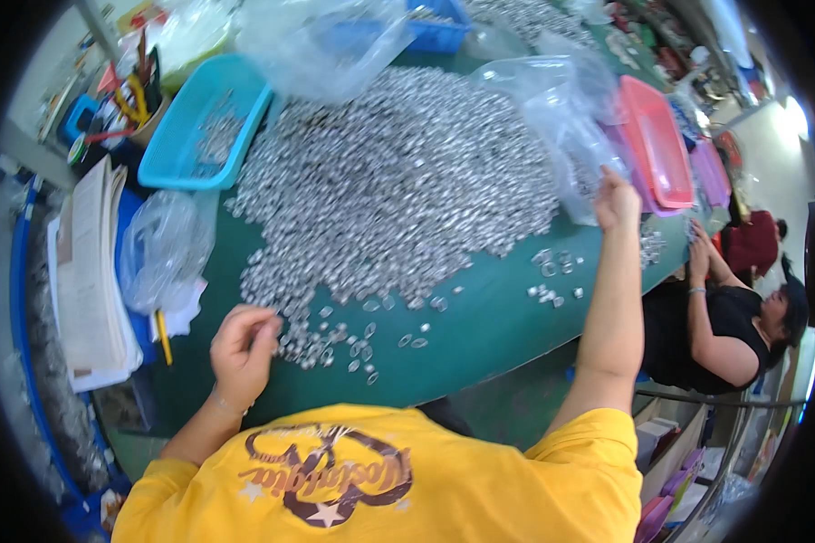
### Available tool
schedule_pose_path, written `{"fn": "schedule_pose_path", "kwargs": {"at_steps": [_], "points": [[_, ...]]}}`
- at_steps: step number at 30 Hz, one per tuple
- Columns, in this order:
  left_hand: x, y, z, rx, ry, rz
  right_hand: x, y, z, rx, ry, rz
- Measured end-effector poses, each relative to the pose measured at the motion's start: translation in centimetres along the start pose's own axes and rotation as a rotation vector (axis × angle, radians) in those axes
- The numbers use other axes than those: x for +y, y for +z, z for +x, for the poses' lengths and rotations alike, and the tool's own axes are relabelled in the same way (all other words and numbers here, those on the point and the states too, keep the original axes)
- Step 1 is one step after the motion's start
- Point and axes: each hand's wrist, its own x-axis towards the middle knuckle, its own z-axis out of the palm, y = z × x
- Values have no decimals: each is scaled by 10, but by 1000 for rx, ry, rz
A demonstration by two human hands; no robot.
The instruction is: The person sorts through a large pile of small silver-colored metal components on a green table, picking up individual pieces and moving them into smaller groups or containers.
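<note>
A wide heap of small shiny metal rings (398,172) spreads over the green table (407,376). At its lower left edge, my left hand (244,355) is closed, thumb against curled fingers, beside loose rings (321,344); whatever is between the fingertips is hidden. My right arm reaches out to the far right. There my right hand (618,201) has its fingers closed at the edge of a clear plastic bag (566,149), which seems to have some small pieces in its lower part. Small groups of rings (552,262) lie left of my right forearm.
A turquoise basket (163,167) with some rings stands at the left, near a crumpled plastic bag (165,244) and stacked papers (91,262). Another clear bag (326,45) lies behind the heap. Pink trays (656,145) stand at the right. A co-worker (715,335) sits at the table's right edge.
</note>
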Motion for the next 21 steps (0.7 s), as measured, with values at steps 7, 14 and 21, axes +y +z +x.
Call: {"fn": "schedule_pose_path", "kwargs": {"at_steps": [7, 14, 21], "points": [[9, -6, 0, -324, 266, 816, 36, 76, -202, -579, -601, -662], [-9, 12, 0, -469, 277, 741, 87, 65, -278, -942, -844, -750], [1, 27, 16, -221, 428, 618, 89, 67, -296, -851, -976, -960]]}}
